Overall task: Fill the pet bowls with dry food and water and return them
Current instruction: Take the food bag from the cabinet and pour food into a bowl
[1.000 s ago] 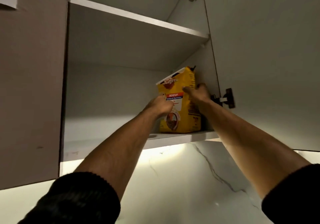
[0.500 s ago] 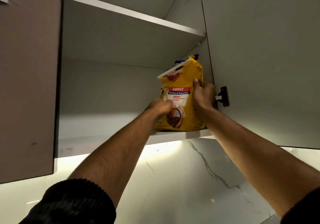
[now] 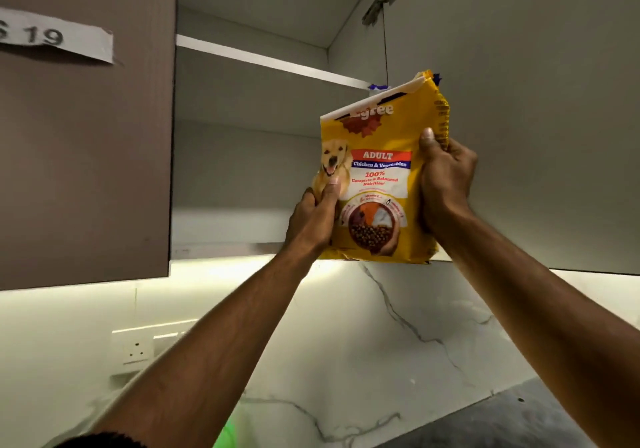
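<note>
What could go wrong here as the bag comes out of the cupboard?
1. The bag is held overhead by its two side edges only, left hand low, right hand higher; it could slip and fall.
2. Its top looks folded over rather than sealed, so tilting it may spill food.
3. The open door hangs close beside the right hand; the bag or knuckles could knock it on the way down.

Food bag [image 3: 377, 177] now off the shelf [image 3: 225, 248] (held upright).
</note>
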